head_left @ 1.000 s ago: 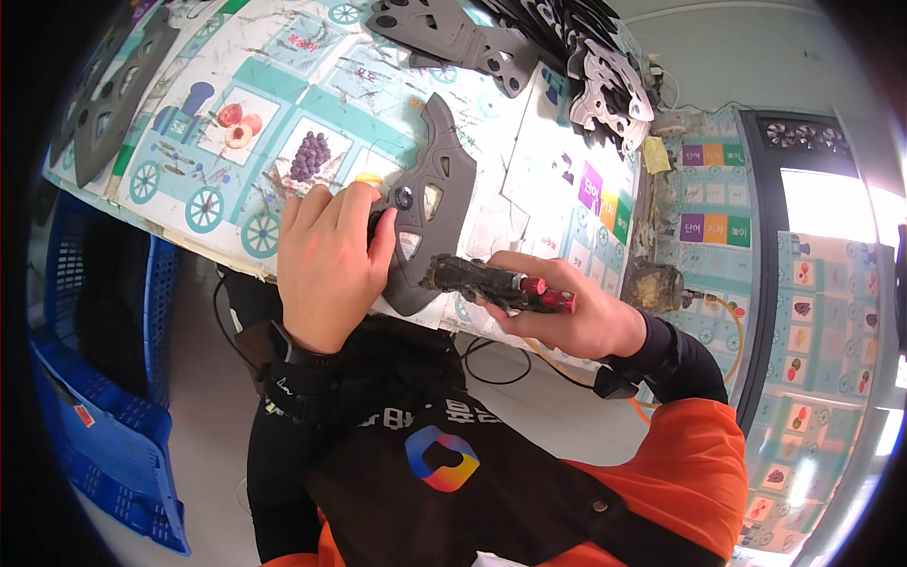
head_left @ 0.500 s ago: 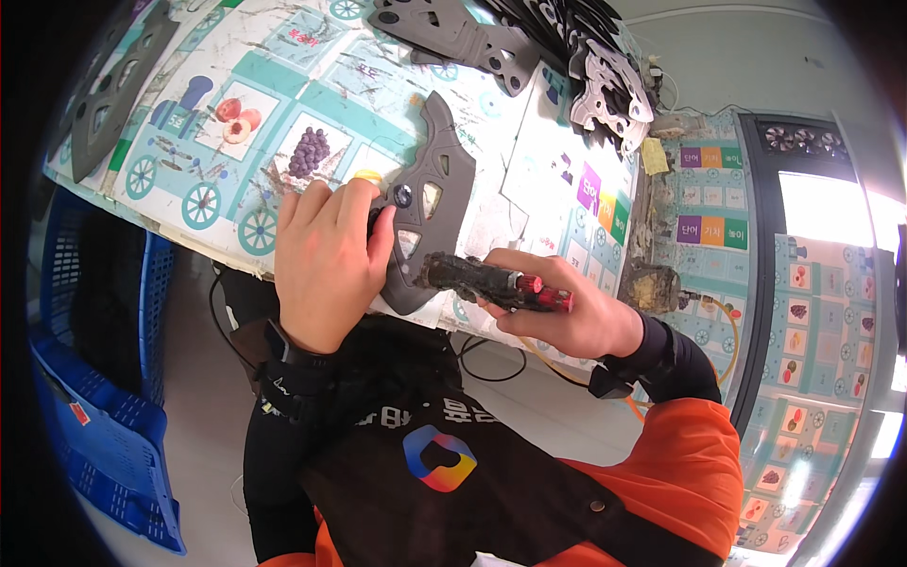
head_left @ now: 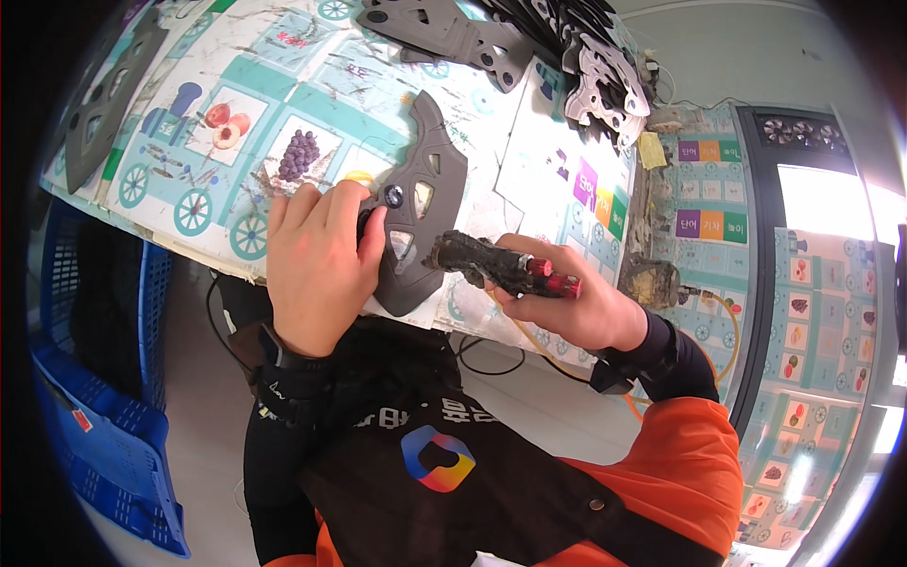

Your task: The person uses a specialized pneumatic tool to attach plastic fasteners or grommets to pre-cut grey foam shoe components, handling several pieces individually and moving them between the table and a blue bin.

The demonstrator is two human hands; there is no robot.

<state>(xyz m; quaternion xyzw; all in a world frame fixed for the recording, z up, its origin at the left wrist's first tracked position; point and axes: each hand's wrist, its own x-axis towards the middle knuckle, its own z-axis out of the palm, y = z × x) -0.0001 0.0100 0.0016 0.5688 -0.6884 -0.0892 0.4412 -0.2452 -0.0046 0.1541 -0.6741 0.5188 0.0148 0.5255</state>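
Lying on the patterned table is a dark grey moulded plastic part (head_left: pixel 444 180), curved, with several cut-out openings. My left hand (head_left: pixel 319 265) grips its left edge, thumb by a round black knob-like piece (head_left: pixel 393 196), fingers curled out of sight beneath. My right hand (head_left: pixel 578 300) is wrapped around a grimy black hand tool (head_left: pixel 480 260) with two red cylindrical ends. The tool's tip points left and is at the part's lower right edge; I cannot tell whether they touch. A thin yellow hose (head_left: pixel 518 326) runs down from beside my right hand.
More grey parts (head_left: pixel 444 38) lie at the far side, beside a stack of black and grey ones (head_left: pixel 605 85). Another grey part (head_left: pixel 113 104) rests at the far left. Blue plastic crates (head_left: pixel 104 454) stand below the table's left edge (head_left: pixel 189 248).
The tool in my right hand has moved slightly up and right, so its tip overlaps the grey part less. My left hand keeps its grip on the part. The whole view has shifted a little.
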